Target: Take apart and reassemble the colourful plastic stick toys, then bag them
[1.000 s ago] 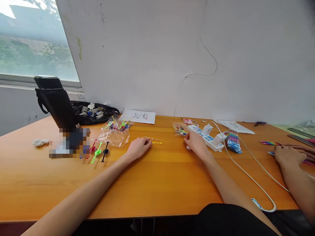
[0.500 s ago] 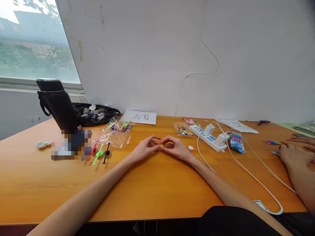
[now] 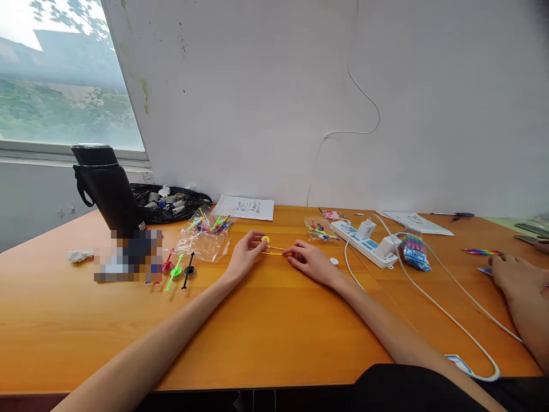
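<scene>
My left hand rests on the orange table with a small yellow disc pinched at its fingertips. A thin yellow stick lies on the table between both hands. The fingertips of my right hand touch the right end of that stick. A small white disc lies just right of my right hand. Red, green and black stick-and-disc pieces lie to the left.
A clear bag of coloured sticks, a black flask, a black bag, papers, a small parts bag and a white power strip with cables stand at the back. Another person's hand rests at the right.
My hands, which met at the yellow piece half a second ago, have drawn apart. The left hand now has the yellow disc and the right stays at the stick's end.
</scene>
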`<state>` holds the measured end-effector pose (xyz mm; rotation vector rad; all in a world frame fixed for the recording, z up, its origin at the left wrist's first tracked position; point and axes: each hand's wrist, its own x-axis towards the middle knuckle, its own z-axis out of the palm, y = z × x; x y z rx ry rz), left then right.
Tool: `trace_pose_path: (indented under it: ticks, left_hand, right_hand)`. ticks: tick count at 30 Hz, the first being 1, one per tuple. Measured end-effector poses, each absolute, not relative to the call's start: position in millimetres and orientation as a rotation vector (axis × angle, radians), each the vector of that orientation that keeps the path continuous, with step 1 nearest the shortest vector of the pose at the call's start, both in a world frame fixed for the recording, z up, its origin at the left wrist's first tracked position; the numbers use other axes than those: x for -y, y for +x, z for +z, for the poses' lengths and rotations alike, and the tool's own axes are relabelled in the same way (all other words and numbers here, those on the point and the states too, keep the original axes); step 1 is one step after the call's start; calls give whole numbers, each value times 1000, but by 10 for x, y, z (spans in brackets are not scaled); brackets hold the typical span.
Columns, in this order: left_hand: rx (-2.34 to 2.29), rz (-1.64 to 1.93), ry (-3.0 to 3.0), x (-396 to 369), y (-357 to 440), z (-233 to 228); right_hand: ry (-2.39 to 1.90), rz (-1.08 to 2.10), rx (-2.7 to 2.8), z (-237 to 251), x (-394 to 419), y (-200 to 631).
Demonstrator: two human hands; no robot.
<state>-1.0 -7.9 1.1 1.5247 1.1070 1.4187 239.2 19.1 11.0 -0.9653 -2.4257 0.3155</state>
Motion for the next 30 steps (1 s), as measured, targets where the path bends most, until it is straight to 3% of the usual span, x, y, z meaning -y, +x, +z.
trace_pose_path:
  ticks: [23,30]
  left_hand:
    - [-955,1388,1389,69,15,-19]
    - [-955,1350,1396,69,24,-24]
  right_hand:
    - [-1040,327,2401,103,-226,2412]
    - [-853,238,2446,112,-98,2267]
